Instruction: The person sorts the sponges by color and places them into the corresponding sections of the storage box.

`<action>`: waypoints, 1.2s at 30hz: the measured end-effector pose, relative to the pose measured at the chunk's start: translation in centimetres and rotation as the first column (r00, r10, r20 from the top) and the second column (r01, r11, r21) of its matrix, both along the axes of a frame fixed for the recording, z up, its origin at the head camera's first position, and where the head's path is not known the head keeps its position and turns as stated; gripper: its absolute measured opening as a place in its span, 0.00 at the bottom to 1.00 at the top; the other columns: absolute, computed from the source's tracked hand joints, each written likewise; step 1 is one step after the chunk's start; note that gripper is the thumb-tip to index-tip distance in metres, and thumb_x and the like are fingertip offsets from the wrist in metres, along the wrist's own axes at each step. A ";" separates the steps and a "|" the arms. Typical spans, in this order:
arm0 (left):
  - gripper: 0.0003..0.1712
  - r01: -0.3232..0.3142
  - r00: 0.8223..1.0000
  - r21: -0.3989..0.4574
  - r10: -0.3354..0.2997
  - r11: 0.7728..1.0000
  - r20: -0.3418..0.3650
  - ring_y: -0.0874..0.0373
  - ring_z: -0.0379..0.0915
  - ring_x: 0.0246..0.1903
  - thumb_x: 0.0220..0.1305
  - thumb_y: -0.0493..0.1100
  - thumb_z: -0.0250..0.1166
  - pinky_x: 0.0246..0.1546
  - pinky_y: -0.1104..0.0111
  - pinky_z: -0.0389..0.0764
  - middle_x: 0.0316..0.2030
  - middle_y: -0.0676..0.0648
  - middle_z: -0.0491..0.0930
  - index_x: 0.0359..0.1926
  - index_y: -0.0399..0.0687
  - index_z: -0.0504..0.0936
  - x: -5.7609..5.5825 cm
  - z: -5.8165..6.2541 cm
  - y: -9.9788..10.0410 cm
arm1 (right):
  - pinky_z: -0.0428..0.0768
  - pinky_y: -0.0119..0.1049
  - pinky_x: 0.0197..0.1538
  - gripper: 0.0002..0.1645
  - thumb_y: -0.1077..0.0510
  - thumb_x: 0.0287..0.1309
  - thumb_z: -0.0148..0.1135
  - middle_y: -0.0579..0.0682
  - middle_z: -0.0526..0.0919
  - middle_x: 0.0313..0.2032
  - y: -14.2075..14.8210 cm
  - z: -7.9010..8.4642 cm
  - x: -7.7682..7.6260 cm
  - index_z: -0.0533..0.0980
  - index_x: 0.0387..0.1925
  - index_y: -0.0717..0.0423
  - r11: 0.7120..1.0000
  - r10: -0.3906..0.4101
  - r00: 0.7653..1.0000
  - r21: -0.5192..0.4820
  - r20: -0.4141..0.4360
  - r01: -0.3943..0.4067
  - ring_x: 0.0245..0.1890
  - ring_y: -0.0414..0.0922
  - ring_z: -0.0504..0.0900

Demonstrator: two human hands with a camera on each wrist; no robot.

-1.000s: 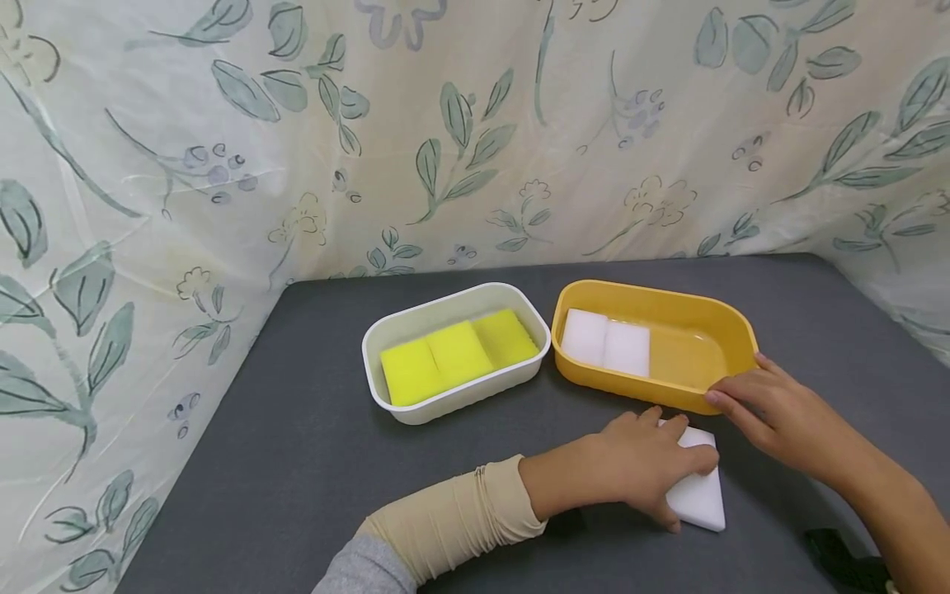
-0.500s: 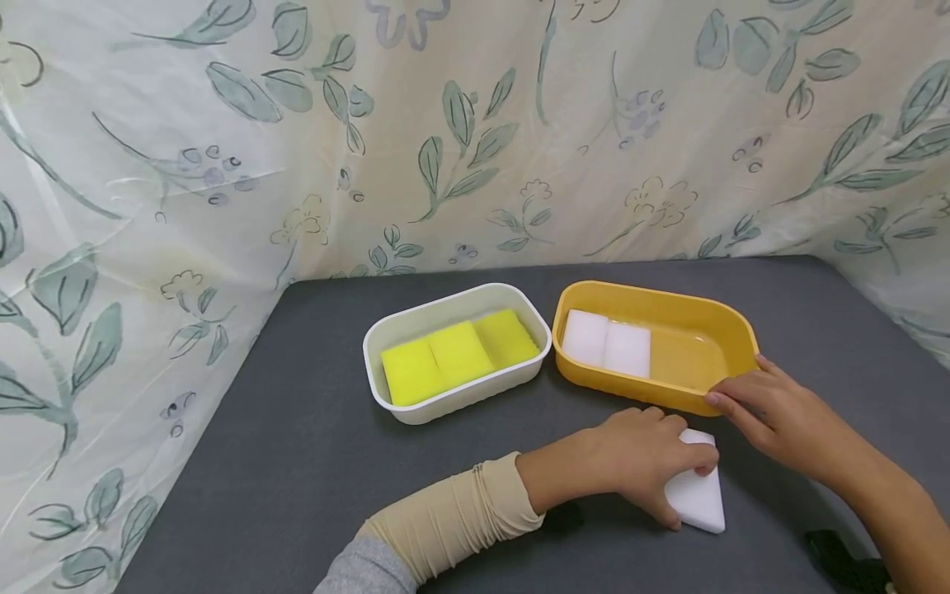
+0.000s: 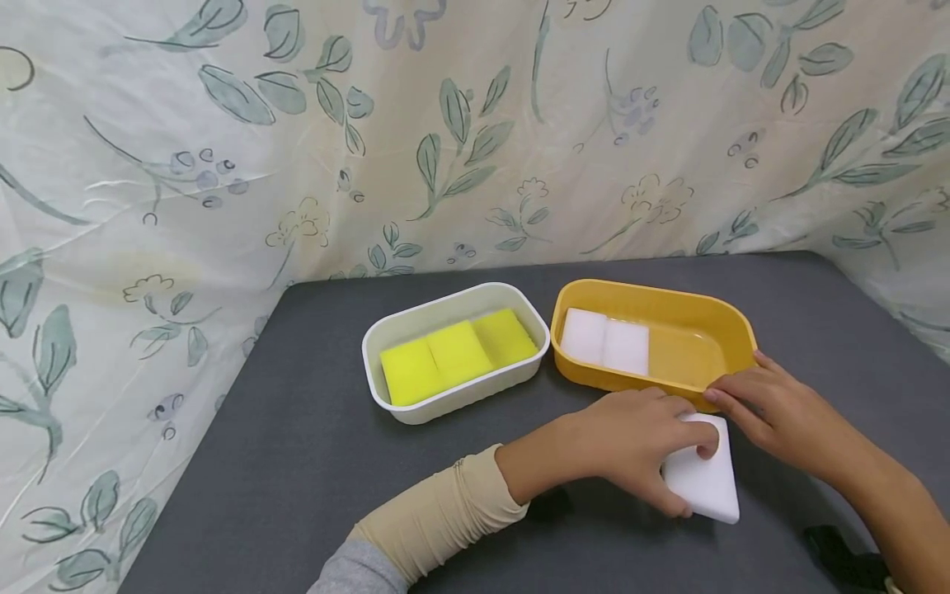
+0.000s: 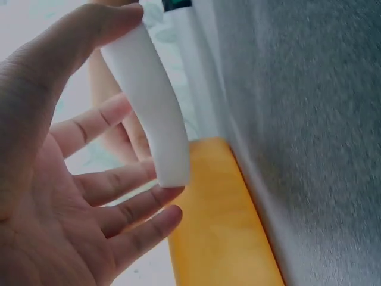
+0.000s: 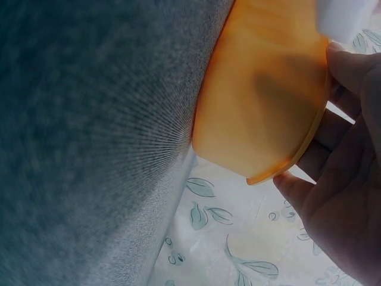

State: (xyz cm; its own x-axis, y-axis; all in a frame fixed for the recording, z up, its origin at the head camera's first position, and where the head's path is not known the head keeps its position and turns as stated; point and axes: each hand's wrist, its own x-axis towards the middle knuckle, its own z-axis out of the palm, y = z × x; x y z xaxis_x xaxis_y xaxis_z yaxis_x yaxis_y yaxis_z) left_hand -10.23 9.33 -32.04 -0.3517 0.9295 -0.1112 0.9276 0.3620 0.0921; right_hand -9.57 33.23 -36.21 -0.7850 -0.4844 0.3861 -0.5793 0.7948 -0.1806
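Observation:
A white sponge (image 3: 705, 474) is pinched between the thumb and fingers of my left hand (image 3: 631, 441), just in front of the yellow tray (image 3: 698, 355). In the left wrist view the sponge (image 4: 152, 113) bends slightly and stands clear of the table. My right hand (image 3: 779, 412) grips the near right corner of that tray by its rim; the right wrist view shows the fingertips along the tray's edge (image 5: 297, 152). Inside the yellow tray, at its left end, two white sponges (image 3: 604, 341) lie side by side.
A white tray (image 3: 463, 398) with three yellow sponges (image 3: 460, 351) stands left of the yellow tray, their ends touching or nearly so. Both rest on a dark grey table (image 3: 297, 462). Behind hangs a leaf-patterned cloth (image 3: 475, 132). A black object (image 3: 846, 557) sits by the right forearm.
My left hand has raised the white sponge off the table and brought it slightly forward, towards the yellow tray. The right hand keeps its place on the tray's corner.

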 end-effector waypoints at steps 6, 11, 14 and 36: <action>0.33 0.011 0.999 0.107 -0.015 0.994 0.041 0.70 0.63 0.46 0.56 0.69 0.69 0.47 0.81 0.65 0.50 0.61 0.70 0.57 0.63 0.73 -0.8 0.8 -1.0 | 0.45 0.52 0.75 0.10 0.66 0.54 0.71 0.44 0.87 0.34 0.0 0.2 0.0 0.85 0.40 0.57 1.000 -0.015 1.000 0.012 0.024 0.014 0.37 0.51 0.83; 0.32 0.018 0.997 0.157 -0.030 0.987 0.072 0.71 0.64 0.48 0.56 0.68 0.69 0.52 0.82 0.62 0.52 0.61 0.72 0.56 0.61 0.75 -1.2 1.1 -1.4 | 0.46 0.55 0.74 0.12 0.67 0.53 0.72 0.49 0.87 0.36 0.0 0.2 0.1 0.84 0.41 0.60 0.999 -0.037 0.998 0.010 0.055 0.036 0.39 0.55 0.83; 0.31 0.017 0.996 0.178 -0.032 0.984 0.085 0.71 0.64 0.50 0.56 0.67 0.70 0.53 0.82 0.61 0.53 0.61 0.72 0.56 0.60 0.75 -1.3 1.2 -1.7 | 0.46 0.56 0.74 0.13 0.66 0.53 0.72 0.51 0.87 0.37 0.0 0.3 0.1 0.84 0.42 0.61 0.999 -0.038 0.997 0.005 0.061 0.038 0.40 0.56 0.84; 0.34 -0.126 0.979 0.231 0.083 0.965 0.187 0.69 0.47 0.72 0.60 0.66 0.67 0.66 0.80 0.46 0.75 0.54 0.56 0.63 0.61 0.72 -3.4 0.1 -1.2 | 0.44 0.51 0.75 0.18 0.68 0.48 0.74 0.63 0.86 0.41 0.1 0.1 0.3 0.83 0.44 0.67 0.999 -0.038 0.999 0.004 0.005 0.038 0.45 0.63 0.83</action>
